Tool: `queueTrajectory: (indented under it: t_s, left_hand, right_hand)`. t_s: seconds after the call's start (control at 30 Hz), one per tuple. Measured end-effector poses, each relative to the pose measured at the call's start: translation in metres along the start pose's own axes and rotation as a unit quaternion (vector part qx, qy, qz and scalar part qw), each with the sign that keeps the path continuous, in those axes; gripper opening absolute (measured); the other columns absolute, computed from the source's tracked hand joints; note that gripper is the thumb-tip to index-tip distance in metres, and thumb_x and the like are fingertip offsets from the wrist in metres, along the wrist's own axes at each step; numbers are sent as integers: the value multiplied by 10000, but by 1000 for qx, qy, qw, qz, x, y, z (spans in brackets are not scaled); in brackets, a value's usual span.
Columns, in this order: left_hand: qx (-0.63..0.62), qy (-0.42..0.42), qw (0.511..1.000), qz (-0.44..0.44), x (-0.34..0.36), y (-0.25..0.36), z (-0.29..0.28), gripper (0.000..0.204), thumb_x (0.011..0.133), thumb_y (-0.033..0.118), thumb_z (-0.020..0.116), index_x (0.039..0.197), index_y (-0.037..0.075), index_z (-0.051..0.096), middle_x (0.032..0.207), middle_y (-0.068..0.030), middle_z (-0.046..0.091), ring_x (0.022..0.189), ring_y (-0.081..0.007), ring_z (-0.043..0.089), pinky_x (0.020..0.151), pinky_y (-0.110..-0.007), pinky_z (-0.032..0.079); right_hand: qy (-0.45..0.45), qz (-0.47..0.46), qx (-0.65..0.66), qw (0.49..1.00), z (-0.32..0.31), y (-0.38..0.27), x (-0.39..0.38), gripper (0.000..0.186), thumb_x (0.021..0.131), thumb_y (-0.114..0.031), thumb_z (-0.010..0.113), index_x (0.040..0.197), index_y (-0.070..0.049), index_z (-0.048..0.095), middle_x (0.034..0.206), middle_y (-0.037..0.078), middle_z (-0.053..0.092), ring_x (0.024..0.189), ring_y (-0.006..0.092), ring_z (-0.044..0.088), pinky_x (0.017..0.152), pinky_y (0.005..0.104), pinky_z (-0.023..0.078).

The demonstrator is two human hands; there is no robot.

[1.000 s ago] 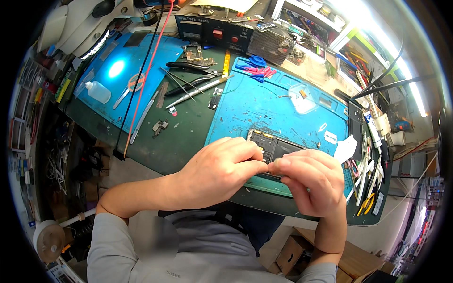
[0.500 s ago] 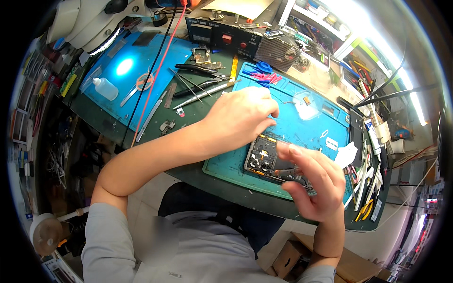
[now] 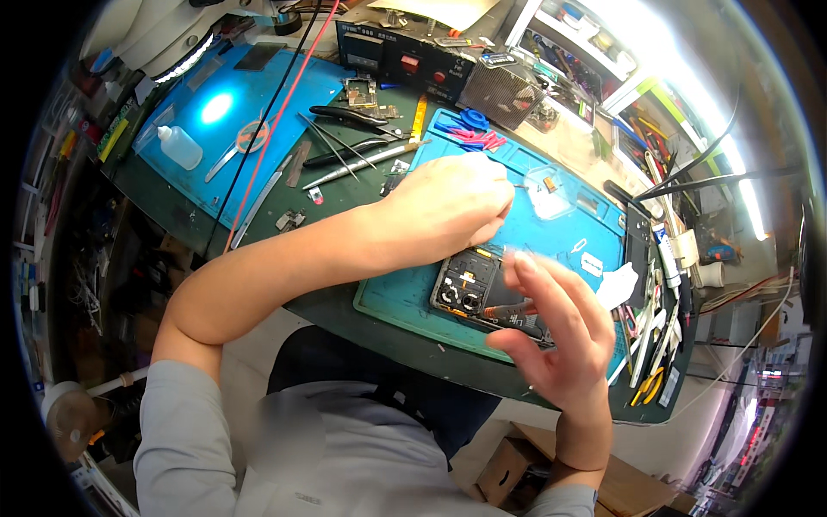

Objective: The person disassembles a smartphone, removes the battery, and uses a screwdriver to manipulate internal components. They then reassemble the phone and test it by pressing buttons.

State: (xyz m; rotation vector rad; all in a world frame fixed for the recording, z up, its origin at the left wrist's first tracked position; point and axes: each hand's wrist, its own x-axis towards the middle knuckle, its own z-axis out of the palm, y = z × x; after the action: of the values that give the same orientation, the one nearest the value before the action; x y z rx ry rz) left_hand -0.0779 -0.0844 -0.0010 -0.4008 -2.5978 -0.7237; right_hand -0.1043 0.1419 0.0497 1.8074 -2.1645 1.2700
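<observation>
An opened phone (image 3: 465,284) with exposed internals lies on the light-blue repair mat (image 3: 396,297), near its front edge. My left hand (image 3: 448,207) is above the mat just beyond the phone, back upward, fingers curled and pressed together; whatever they may hold is hidden. My right hand (image 3: 560,332) hovers over the phone's right part, thumb and fingers apart and holding nothing. A clear plastic piece with a small part on it (image 3: 551,194) lies right of my left hand, and pink and blue small tools (image 3: 472,133) lie at the mat's back.
A second blue mat (image 3: 189,172) with a bottle (image 3: 181,148) is at left, under a microscope (image 3: 164,39). Tweezers, pliers (image 3: 349,116) and loose parts lie between the mats. A black power unit (image 3: 405,60) stands behind. Long tools (image 3: 650,345) crowd the right side; red and black cables cross the left.
My left hand has risen from the phone toward the back of the mat, uncovering the phone's left part. My right hand's fingers have parted from the left hand and spread open.
</observation>
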Motion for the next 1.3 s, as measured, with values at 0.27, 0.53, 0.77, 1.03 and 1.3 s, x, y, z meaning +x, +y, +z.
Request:
queueTrajectory:
  t_s: [0.27, 0.53, 0.77, 1.03, 1.3]
  left_hand:
    - [-137, 14, 987, -80, -5, 5, -26, 177, 903, 43, 736, 1069, 35, 675, 936, -110, 714, 818, -227, 704, 746, -358, 571]
    - [-174, 45, 981, -74, -40, 9, -35, 206, 882, -34, 743, 1080, 17, 721, 965, -85, 716, 858, -205, 711, 755, -315, 562]
    - [-186, 66, 974, -114, -74, 36, -36, 222, 884, -22, 759, 1100, 25, 735, 969, -92, 745, 878, -220, 727, 762, -336, 576]
    - [-214, 67, 963, -148, -91, 48, -33, 267, 879, -26, 785, 1132, 47, 737, 980, -64, 739, 872, -196, 709, 722, -312, 567]
    - [-226, 86, 961, -134, -90, 49, -27, 286, 877, -35, 789, 1146, 47, 739, 977, -63, 734, 870, -181, 712, 692, -293, 559]
  right_hand:
    - [45, -3, -3, 999, 8, 4, 2, 505, 856, -107, 851, 1321, 1, 688, 899, 121, 742, 665, 207, 682, 578, 325, 546]
    - [-8, 26, 15, 1000, 1, -3, 4, 540, 921, 6, 764, 1430, 30, 585, 1068, 192, 771, 906, 267, 775, 773, 333, 630]
    - [-18, 68, 38, 997, 1, -10, 0, 484, 886, 44, 760, 1358, 4, 660, 1116, 176, 770, 833, 256, 760, 716, 323, 620]
    - [16, 45, 1, 999, 5, -9, -2, 517, 864, 5, 804, 1362, -6, 669, 1025, 130, 788, 819, 245, 769, 695, 321, 609]
    - [34, 83, 77, 993, 1, -3, -7, 533, 870, 73, 780, 1380, 62, 625, 1007, 171, 789, 807, 214, 787, 732, 307, 620]
